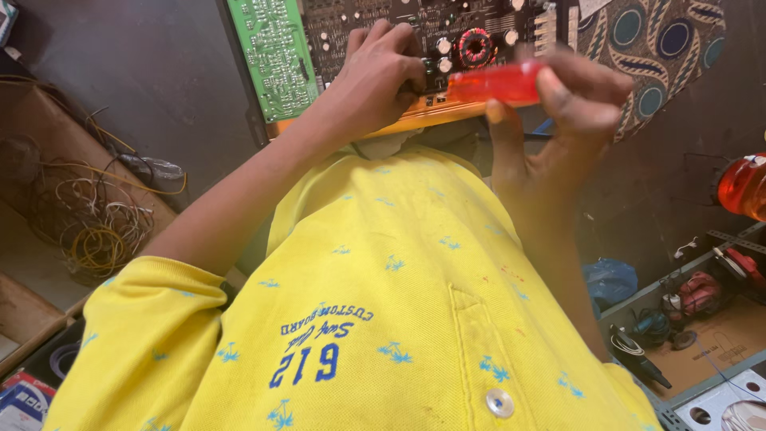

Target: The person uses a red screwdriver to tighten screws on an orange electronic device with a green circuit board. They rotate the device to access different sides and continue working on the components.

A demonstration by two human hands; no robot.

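Right grip (558, 120) closed round red screwdriver handle (495, 82) | left hand (375, 76) pressing circuit board (479, 32)

Electronics repair workshop: circuit boards (275, 52), wire tangles (92, 223), power tools (698, 295).

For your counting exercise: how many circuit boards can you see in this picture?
2. A green circuit board lies at top left; a dark circuit board sits beside it, under the left hand. Others may be hidden.
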